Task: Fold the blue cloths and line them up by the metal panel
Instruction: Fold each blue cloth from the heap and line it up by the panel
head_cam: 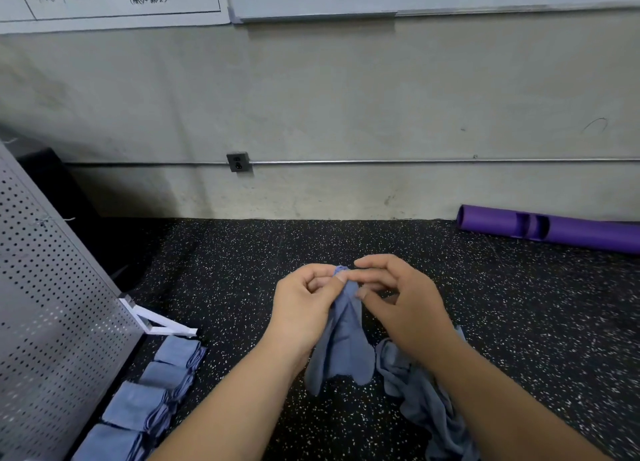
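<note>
Left hand (pixel 304 308) and right hand (pixel 405 305) both pinch the top of a blue cloth (pixel 346 339), hanging right of the perforated metal panel (pixel 45 305). Four folded cloths (pixel 138 405) line the panel's foot; an unfolded pile (pixel 426 398) lies beyond the held cloth.

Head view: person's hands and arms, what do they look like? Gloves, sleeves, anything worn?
Left hand and right hand bare: no gloves, rings or watch visible. Left forearm and right forearm uncovered to the frame edge; no sleeve shows.

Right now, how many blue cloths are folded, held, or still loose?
Folded blue cloths beside the perforated metal panel: 4
Blue cloth pinched by left hand and right hand: 1
Crumpled blue cloth heap, contents uncountable: 1
Total: 6
</note>
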The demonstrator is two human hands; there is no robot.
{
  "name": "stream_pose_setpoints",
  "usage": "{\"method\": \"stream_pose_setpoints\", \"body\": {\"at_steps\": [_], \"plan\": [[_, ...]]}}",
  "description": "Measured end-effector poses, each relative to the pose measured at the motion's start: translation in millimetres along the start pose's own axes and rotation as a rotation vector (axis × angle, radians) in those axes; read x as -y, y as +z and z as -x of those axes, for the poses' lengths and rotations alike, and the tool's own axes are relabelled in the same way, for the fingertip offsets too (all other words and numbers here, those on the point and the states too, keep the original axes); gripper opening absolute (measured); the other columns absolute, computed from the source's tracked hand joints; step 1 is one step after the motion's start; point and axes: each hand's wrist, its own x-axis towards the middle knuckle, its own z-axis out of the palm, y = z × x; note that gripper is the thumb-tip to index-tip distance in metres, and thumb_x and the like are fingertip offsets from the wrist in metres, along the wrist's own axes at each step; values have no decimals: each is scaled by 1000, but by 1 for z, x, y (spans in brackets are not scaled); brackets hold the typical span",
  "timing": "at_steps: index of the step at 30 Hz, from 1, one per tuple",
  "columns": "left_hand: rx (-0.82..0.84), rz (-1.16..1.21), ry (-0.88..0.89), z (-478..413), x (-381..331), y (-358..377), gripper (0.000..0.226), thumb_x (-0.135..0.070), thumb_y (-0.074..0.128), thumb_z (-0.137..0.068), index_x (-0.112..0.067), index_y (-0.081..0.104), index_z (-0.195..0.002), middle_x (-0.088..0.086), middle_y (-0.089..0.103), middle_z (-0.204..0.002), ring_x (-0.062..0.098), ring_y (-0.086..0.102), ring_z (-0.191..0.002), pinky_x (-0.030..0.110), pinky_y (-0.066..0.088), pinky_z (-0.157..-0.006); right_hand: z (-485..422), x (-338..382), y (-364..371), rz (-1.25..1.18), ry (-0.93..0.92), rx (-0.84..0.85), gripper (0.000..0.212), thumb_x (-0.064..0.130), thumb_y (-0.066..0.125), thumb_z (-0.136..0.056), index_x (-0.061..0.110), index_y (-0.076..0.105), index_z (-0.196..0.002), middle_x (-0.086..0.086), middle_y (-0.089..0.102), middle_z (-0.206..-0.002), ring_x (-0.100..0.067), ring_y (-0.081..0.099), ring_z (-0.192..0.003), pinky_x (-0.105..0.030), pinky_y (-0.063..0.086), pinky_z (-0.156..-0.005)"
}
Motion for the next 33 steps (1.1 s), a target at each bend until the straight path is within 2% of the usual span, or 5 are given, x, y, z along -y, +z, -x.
{"method": "stream_pose_setpoints", "body": {"at_steps": [8,15,20,25,33], "plan": [[169,-258,207,-12,-14,-20,8,-18,64,-107,-21,70,-105,15,71,-100,11,59,-87,28,49,-83,-11,-23,-27,145,130,-36,25,34,86,-89,49,74,-104,19,77,-91,-3,71,-81,-27,57,-75],[231,-40,132,-18,-20,-30,10,-13,54,-111,-11,64,-109,0,65,-82,13,58,-83,31,48,-79,-8,-30,-25,273,28,107,35,36,86,-87,50,71,-115,31,67,-117,8,61,-107,-13,51,-84],[228,136,122,-21,-24,-35,11,-25,62,-104,-17,68,-107,17,63,-95,28,54,-92,45,42,-86,-10,-37,-23,359,-3,153,32,38,86,-85,46,71,-112,28,65,-117,8,58,-111,-11,44,-89],[251,256,118,-22,-31,-40,12,-19,60,-106,-9,61,-112,17,70,-101,25,65,-92,39,51,-84,-9,-44,-24,400,61,165,29,27,89,-84,42,67,-96,24,70,-99,7,63,-97,-9,45,-79],[243,362,73,-19,-39,-47,10,-12,51,-109,-7,56,-116,32,67,-112,46,63,-113,66,43,-113,-10,-46,-19,329,115,251,32,9,72,-88,39,72,-97,12,71,-87,-9,66,-78,-24,58,-74]]}}
